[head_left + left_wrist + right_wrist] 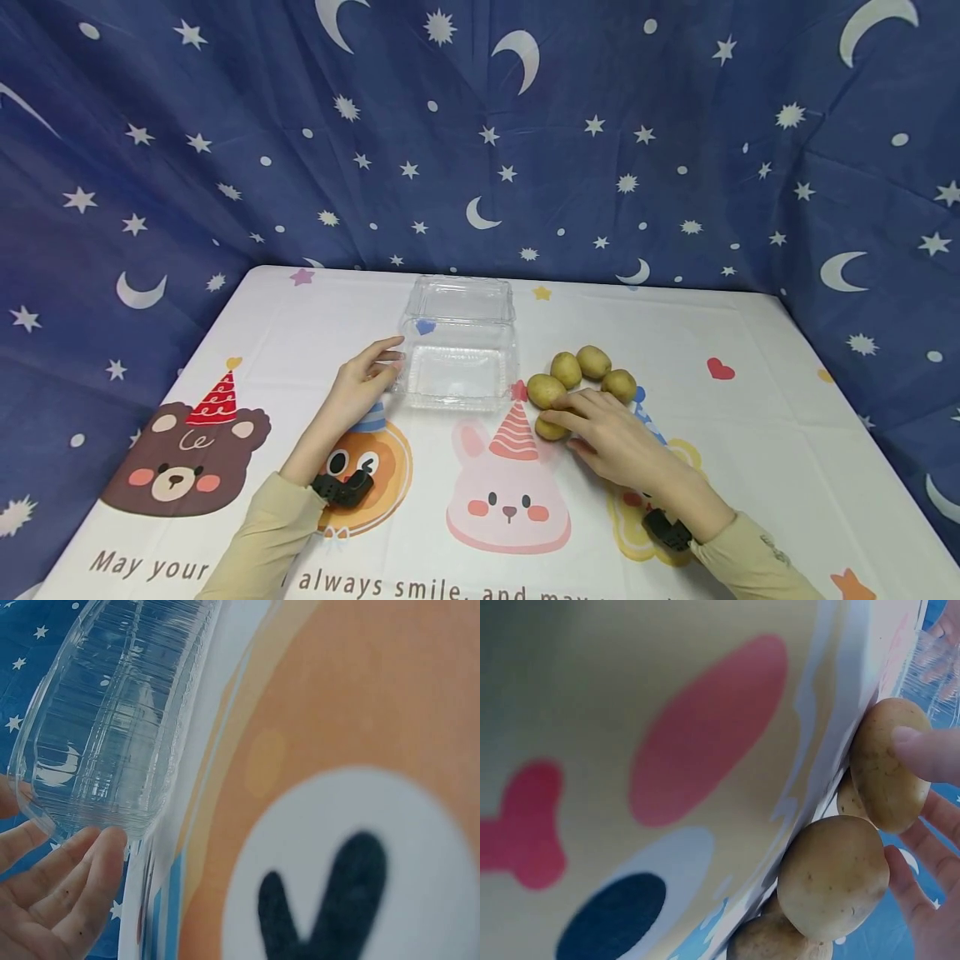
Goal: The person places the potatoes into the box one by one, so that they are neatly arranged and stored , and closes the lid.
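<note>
A clear plastic clamshell box [459, 400] stands with its lid [461, 298] folded back at the middle of the table. My left hand [369, 375] is at the box's left side, fingers loosely extended; in the left wrist view its fingers [94, 862] lie against the end wall. Several potatoes [593, 362] are grouped right of the box. Over the nearest one, my right hand [611, 433] reaches down. The right wrist view shows the thumb on that potato [889, 765] and fingers behind it. Another potato [834, 877] sits beside the fingers, and my palm partly hides the group.
A white printed tablecloth [720, 467] with cartoon animals covers the table. Behind it and at both sides hangs a dark blue curtain [555, 192] with moons and stars. Each wrist wears a black camera [345, 487].
</note>
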`<state>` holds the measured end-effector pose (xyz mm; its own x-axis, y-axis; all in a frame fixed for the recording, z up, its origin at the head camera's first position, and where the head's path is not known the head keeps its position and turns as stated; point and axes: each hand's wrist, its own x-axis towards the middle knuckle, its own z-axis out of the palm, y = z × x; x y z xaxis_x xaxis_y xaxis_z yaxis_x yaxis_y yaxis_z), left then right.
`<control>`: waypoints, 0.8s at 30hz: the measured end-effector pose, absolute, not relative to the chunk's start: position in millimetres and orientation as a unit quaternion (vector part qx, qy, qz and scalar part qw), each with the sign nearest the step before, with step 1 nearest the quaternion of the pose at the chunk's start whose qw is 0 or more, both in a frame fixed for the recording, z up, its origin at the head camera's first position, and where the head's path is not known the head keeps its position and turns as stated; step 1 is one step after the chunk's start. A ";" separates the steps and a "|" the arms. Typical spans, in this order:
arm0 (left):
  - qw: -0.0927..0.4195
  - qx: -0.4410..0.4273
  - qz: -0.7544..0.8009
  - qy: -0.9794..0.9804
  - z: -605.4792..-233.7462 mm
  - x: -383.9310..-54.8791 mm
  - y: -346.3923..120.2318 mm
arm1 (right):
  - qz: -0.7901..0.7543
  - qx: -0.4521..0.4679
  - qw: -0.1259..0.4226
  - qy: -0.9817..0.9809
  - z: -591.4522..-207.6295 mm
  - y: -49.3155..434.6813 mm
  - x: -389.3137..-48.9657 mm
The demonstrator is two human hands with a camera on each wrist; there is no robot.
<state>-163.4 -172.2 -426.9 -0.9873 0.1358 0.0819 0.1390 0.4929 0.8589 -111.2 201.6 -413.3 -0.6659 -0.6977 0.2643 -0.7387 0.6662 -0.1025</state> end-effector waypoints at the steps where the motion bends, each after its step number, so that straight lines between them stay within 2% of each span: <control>1: 0.001 -0.079 -0.501 -0.862 -427.2 -163.4 -172.2 | 0.099 0.395 0.102 -0.907 -413.4 201.3 -111.4; 24: -0.012 -0.068 -0.540 -0.839 -429.4 -164.6 -172.2 | 0.046 0.430 0.138 -0.891 -412.1 192.7 -118.4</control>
<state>-164.6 -172.2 -429.4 -0.9904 0.1274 0.0540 0.1019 0.4076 0.9075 -118.4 192.7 -412.1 -0.5916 -0.7537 0.2863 -0.7793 0.6256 0.0364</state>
